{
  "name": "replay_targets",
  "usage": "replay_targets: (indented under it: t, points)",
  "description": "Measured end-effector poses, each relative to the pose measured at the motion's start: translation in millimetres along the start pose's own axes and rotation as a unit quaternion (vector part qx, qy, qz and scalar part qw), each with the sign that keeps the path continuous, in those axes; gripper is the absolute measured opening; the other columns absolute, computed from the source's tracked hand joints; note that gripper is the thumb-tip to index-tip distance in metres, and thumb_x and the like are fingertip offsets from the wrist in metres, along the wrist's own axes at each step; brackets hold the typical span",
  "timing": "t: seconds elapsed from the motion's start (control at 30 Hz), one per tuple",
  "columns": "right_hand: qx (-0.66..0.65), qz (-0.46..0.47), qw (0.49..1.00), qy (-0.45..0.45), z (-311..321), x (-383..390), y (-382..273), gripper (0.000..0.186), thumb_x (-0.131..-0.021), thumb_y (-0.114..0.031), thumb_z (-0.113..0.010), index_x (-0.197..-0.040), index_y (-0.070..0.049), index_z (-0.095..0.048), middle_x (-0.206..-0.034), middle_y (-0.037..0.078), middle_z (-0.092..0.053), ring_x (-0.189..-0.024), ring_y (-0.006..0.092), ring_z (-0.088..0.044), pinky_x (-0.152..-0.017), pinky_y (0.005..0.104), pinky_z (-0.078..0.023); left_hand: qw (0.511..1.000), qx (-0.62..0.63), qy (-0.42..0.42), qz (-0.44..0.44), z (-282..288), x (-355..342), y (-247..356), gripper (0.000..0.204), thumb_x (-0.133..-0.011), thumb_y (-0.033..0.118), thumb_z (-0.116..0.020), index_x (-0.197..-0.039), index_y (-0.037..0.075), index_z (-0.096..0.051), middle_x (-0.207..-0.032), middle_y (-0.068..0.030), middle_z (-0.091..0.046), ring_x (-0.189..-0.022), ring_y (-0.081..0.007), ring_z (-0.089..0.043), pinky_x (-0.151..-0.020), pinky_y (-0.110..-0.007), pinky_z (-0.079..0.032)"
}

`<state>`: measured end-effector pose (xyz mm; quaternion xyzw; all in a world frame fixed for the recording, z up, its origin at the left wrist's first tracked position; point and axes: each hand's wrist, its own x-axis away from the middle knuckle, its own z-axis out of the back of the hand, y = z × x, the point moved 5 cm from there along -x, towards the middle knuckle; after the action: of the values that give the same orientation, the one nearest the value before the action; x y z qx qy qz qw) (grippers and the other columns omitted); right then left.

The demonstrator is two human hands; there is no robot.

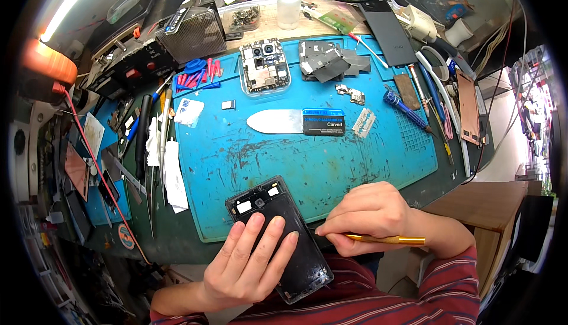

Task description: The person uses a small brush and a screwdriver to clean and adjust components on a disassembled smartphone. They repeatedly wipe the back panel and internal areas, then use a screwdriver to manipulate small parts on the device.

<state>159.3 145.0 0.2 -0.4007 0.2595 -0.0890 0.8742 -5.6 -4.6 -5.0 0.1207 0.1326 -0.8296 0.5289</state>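
Observation:
A black phone frame (pixel 305 260), stripped of its board, lies slanted over the front edge of the blue work mat. My left hand (pixel 242 269) grips it, fingers stretched across its inner face; the thumb is hidden. Close by its right side, my right hand (pixel 370 215) is closed around a slim gold-handled tool (pixel 402 240). The tool's tip is hidden by the fingers near the frame's right edge, so I cannot tell whether it touches. Farther up the mat lies a curved metal opening blade (pixel 278 122), with a razor blade (pixel 364 123) beside it.
A phone circuit board (pixel 264 68) sits in a clear tray at the back. Black shield pieces (pixel 331 60) lie to its right. A blue screwdriver (pixel 408 111) rests at the right, tweezers (pixel 164 147) at the left. A clear squeeze bottle (pixel 289 8) stands behind the mat.

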Motion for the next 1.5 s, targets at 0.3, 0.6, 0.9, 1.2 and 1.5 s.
replay_targets:
  t: [0.3,0.6,0.9,1.2,1.5]
  points:
    - [0.009,-0.004,1.000,0.004,-2.2,9.1,-4.7,0.017,-0.082,-0.001,-0.084,-0.096,-0.005,-0.077,-0.084,0.006,-0.075,-0.069,0.0238,-0.074,-0.060,0.0347,-0.060,1.000,0.002,-0.001,0.002,1.4,-1.9,0.0,0.028,-0.102,0.015,-0.067,-0.125,0.013,-0.081,-0.130,-0.0127,-0.079,-0.121,-0.0354,-0.076,-0.106,-0.046,-0.061]
    - [-0.008,-0.013,1.000,0.024,-6.4,21.7,-11.3,0.017,-0.082,0.000,-0.084,-0.098,-0.004,-0.078,-0.084,0.007,-0.075,-0.070,0.0241,-0.075,-0.060,0.0340,-0.061,1.000,-0.004,0.000,0.002,2.1,-3.2,0.7,0.027,-0.101,0.016,-0.068,-0.125,0.014,-0.082,-0.129,-0.0123,-0.079,-0.120,-0.0350,-0.076,-0.105,-0.046,-0.061]
    - [-0.034,-0.018,0.999,0.004,-6.2,25.8,-11.4,0.015,-0.082,0.000,-0.083,-0.096,-0.004,-0.078,-0.085,0.008,-0.076,-0.070,0.0230,-0.075,-0.060,0.0332,-0.060,1.000,-0.013,0.003,0.003,0.6,-2.1,0.8,0.027,-0.101,0.017,-0.069,-0.125,0.015,-0.082,-0.130,-0.0119,-0.079,-0.122,-0.0353,-0.076,-0.106,-0.047,-0.061]
    - [-0.034,-0.015,0.999,0.005,-6.4,28.0,-11.0,0.015,-0.082,0.000,-0.082,-0.096,-0.003,-0.078,-0.085,0.008,-0.076,-0.070,0.0232,-0.075,-0.060,0.0337,-0.060,1.000,-0.014,0.000,0.004,0.9,-2.6,1.0,0.029,-0.100,0.016,-0.068,-0.126,0.015,-0.081,-0.130,-0.0121,-0.079,-0.123,-0.0353,-0.075,-0.107,-0.047,-0.061]
    - [0.030,-0.040,0.996,0.068,-12.8,34.3,-21.7,0.022,-0.079,0.000,-0.084,-0.100,-0.004,-0.077,-0.085,0.006,-0.075,-0.068,0.0225,-0.073,-0.060,0.0325,-0.059,1.000,-0.017,-0.002,0.003,1.8,-3.1,2.9,0.030,-0.100,0.016,-0.067,-0.126,0.015,-0.082,-0.131,-0.0125,-0.079,-0.123,-0.0360,-0.075,-0.106,-0.047,-0.061]
